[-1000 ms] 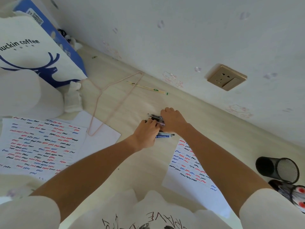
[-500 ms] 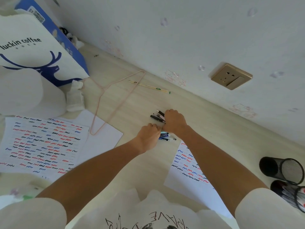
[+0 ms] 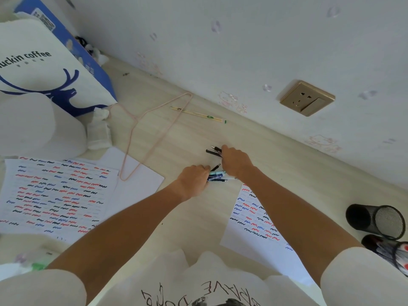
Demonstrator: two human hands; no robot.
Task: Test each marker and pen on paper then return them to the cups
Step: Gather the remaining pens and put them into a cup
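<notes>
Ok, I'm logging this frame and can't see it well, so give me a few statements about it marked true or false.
1. Both hands, left hand and right hand, are at the pens on the floor. True.
2. The black mesh cup stands upright. False: it lies on its side.
3. The pink wire hanger lies partly on white paper. True.
4. The sheet under the right arm is blank. False: it bears red, blue and black squiggles.
</notes>
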